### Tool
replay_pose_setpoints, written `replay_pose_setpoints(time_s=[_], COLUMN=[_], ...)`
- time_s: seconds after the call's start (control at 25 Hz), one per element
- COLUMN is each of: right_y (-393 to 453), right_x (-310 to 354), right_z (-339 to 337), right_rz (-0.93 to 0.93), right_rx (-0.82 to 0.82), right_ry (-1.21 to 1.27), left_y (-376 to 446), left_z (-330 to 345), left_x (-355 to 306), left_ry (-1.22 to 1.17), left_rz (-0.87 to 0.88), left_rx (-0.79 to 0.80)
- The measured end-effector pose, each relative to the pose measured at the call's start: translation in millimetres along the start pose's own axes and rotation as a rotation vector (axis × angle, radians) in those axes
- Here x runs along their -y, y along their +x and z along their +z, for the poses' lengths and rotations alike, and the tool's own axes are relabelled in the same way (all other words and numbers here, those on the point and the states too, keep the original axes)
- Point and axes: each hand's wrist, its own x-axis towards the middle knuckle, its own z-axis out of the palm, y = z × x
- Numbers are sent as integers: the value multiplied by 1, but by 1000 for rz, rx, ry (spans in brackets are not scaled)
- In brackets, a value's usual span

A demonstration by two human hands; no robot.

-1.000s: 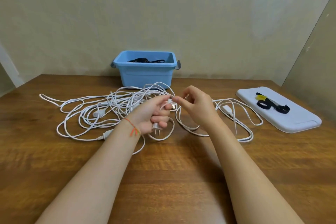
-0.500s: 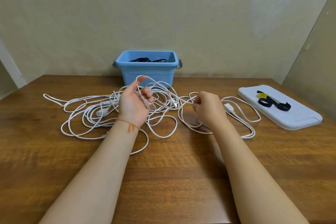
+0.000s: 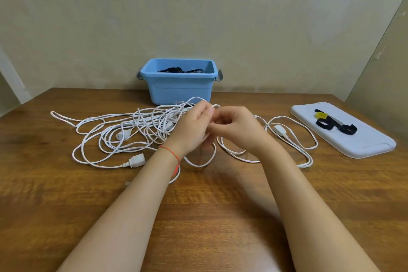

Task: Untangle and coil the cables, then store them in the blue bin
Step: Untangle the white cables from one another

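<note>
1. The white cables [image 3: 141,130] lie in a loose tangle on the wooden table [image 3: 66,205], just in front of the blue bin [image 3: 178,88]. They look light, thin and floppy — likely to slide and snag on one another, so a pull on the wrong loop could tighten the knot.
2. The left hand [image 3: 191,130] and right hand [image 3: 237,128] meet above the tangle's right edge, each with fingers curled and pinching a strand of cable.
3. Best hold, I judge: near a plug end, feeding it back through the loops.
4. Count — one bin with dark cables [image 3: 180,70] already inside, three white plug ends visible, one white lid [image 3: 364,146] carrying two or three straps [image 3: 331,123]; how many separate white cables, I cannot tell.
</note>
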Motion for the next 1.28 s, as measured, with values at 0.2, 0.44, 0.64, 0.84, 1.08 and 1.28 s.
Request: replay_pose_setpoints(time_s=[0.2, 0.44, 0.64, 0.84, 1.08, 1.28], right_y=[-5, 2, 4, 6, 9, 4], right_x=[-2, -22, -24, -28, -46, -31], right_z=[-28, -38, -36, -32, -47, -43], right_rz=[66, 175, 286, 364, 431, 362], right_rx=[4, -246, -287, -244, -384, -437], right_ry=[244, 250, -110, -326, -333, -141], left_y=[-1, 1, 3, 8, 8, 8], left_z=[-18, -26, -29, -32, -41, -35], left_x=[-4, -1, 6, 11, 15, 6], left_ry=[-280, -818, -1086, -1401, -1389, -1319], left_rz=[-211, -376, -440, -432, -377, -303], left_rx=[296, 379, 231, 128, 25, 74])
